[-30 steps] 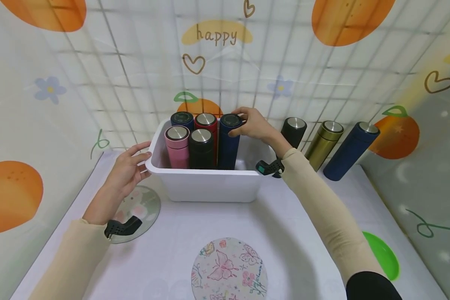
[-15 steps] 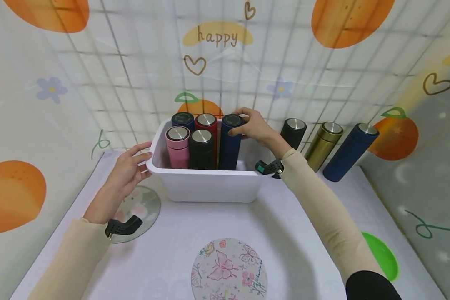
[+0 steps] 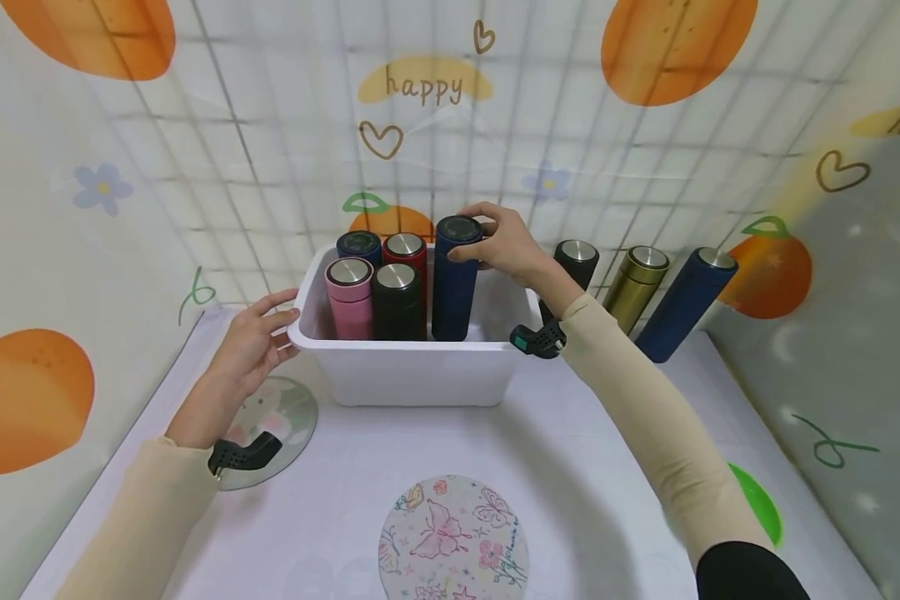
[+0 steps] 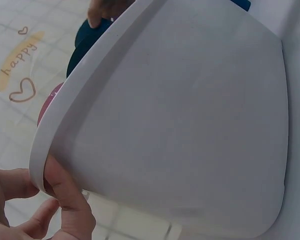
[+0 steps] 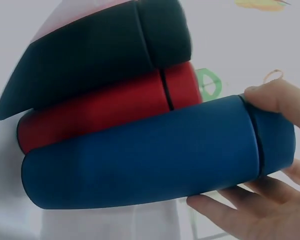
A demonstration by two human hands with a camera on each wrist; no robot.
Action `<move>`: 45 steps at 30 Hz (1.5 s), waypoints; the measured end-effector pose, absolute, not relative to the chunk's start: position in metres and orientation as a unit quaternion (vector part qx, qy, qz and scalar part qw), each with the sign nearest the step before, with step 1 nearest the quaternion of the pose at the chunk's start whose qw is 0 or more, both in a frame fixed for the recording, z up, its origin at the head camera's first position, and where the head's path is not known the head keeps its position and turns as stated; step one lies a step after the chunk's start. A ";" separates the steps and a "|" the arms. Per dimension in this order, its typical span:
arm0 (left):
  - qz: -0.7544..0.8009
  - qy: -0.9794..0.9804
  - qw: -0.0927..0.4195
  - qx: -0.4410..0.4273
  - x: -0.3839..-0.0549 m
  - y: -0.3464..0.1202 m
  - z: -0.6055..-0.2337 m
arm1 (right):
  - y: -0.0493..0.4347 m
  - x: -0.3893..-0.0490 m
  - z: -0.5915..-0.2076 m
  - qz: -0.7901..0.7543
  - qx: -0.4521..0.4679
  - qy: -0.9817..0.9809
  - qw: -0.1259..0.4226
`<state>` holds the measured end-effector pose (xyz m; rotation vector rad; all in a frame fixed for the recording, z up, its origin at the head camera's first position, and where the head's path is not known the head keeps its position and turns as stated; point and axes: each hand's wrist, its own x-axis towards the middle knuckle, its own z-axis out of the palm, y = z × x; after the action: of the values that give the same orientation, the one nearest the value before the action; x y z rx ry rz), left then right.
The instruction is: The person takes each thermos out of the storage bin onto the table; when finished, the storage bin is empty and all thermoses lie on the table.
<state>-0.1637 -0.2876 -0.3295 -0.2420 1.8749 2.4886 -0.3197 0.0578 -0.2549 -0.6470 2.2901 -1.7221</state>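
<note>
A white plastic bin (image 3: 412,375) holds several upright vacuum flasks. With thumb and fingers, my left hand (image 3: 243,346) grips its rim at the left end; the left wrist view shows the fingers (image 4: 67,192) under the lip. Inside the bin's right half, my right hand (image 3: 510,246) holds a tall blue vacuum flask (image 3: 453,283) around its lid. That flask stands higher than its neighbours, its lower end still within the bin. Beside it are a red flask (image 5: 110,107), a black one (image 3: 399,308), a pink one (image 3: 351,304) and a dark blue one (image 3: 358,244).
Right of the bin stand a black flask (image 3: 576,262), a gold flask (image 3: 636,287) and another blue flask (image 3: 686,304). A round butterfly mat (image 3: 453,533) lies in front, a second round mat (image 3: 288,425) under my left forearm. A green dish (image 3: 761,504) is partly behind my right sleeve.
My right hand has raised the blue vacuum flask a little above the others. My left hand keeps its hold on the bin rim. The head view has shifted slightly.
</note>
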 end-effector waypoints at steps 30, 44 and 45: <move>0.812 0.580 0.013 -0.059 -0.165 -0.289 -0.332 | 0.110 -0.260 -0.184 -0.626 -0.259 0.734 -0.048; 0.817 0.574 0.014 -0.050 -0.164 -0.289 -0.332 | 0.142 -0.231 -0.165 -0.665 -0.291 0.678 -0.116; 0.817 0.574 0.015 -0.051 -0.164 -0.289 -0.332 | 0.145 -0.229 -0.164 -0.666 -0.293 0.675 -0.123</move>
<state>-0.1637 -0.2894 -0.3317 -0.1578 1.7857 2.5444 -0.2292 0.1445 -0.1638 -0.9998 2.3032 -2.2739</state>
